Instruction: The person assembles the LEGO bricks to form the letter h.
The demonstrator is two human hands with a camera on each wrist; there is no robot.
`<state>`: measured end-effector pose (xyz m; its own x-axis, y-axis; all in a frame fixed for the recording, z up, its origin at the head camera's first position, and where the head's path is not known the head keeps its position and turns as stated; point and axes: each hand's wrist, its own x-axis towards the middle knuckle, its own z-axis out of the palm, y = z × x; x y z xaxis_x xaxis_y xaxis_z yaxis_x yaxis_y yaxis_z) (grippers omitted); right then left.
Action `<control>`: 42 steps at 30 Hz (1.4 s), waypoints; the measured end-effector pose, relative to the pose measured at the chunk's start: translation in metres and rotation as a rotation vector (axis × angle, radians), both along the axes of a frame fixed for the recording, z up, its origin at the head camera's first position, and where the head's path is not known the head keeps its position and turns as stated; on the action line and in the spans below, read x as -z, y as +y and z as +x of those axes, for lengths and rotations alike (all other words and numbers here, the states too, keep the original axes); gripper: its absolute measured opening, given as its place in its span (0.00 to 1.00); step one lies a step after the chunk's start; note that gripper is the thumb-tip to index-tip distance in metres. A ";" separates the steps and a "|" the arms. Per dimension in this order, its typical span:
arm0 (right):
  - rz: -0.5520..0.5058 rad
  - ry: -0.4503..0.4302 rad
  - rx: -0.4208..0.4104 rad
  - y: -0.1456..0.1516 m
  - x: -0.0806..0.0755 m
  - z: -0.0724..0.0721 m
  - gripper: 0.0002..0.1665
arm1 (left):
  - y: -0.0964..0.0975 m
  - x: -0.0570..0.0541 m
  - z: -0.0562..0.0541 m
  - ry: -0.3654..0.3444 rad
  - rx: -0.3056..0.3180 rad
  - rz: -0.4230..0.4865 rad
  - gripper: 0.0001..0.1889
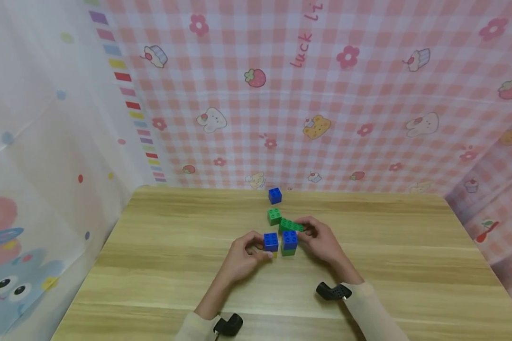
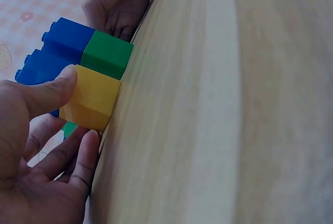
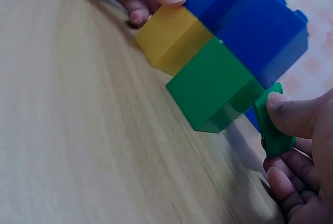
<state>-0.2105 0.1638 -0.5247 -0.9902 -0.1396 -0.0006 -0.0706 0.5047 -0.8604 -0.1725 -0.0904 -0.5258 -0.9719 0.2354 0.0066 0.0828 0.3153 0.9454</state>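
Two short stacks of building bricks stand side by side on the table. In the left one a blue brick (image 1: 270, 241) tops a yellow brick (image 2: 93, 98). My left hand (image 1: 241, 259) holds this stack, thumb at the seam between the two bricks. The right stack has a blue brick (image 1: 289, 240) over a green brick (image 3: 213, 86). Just behind it, my right hand (image 1: 322, 240) pinches a long, thin green brick (image 1: 291, 225) between thumb and fingers, slightly tilted. Farther back are a square green brick (image 1: 274, 216) and a lone blue brick (image 1: 275, 195).
The wooden table (image 1: 162, 274) ends at the back against a pink checked cloth (image 1: 281, 104). A white patterned cloth (image 1: 68, 142) hangs along the left side. Black devices (image 1: 333, 291) are worn at both wrists.
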 end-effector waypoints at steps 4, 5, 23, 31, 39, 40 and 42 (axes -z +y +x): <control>-0.041 0.000 0.016 0.004 -0.002 0.002 0.17 | 0.001 0.000 -0.001 0.004 -0.006 -0.008 0.14; -0.052 -0.004 0.019 0.005 -0.003 0.003 0.17 | 0.002 0.001 -0.001 0.005 -0.007 -0.010 0.14; -0.141 -0.014 0.028 0.011 -0.026 0.016 0.19 | 0.000 0.001 0.000 -0.002 -0.016 -0.003 0.14; -0.143 0.058 0.005 0.007 -0.040 0.021 0.18 | 0.002 0.001 -0.001 -0.007 -0.009 0.001 0.14; -0.098 0.120 -0.047 -0.003 -0.051 0.026 0.17 | 0.001 0.001 0.000 -0.014 -0.021 0.009 0.14; -0.092 0.123 -0.049 -0.004 -0.052 0.027 0.18 | 0.001 0.001 0.000 -0.012 -0.019 0.013 0.14; -0.083 0.132 -0.050 -0.004 -0.053 0.028 0.18 | 0.002 0.000 0.000 -0.010 -0.017 0.018 0.14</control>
<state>-0.1824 0.1595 -0.4715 -0.9726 -0.1830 0.1430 -0.2095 0.4254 -0.8804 -0.1726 -0.0888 -0.5259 -0.9757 0.2192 0.0013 0.0686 0.2997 0.9516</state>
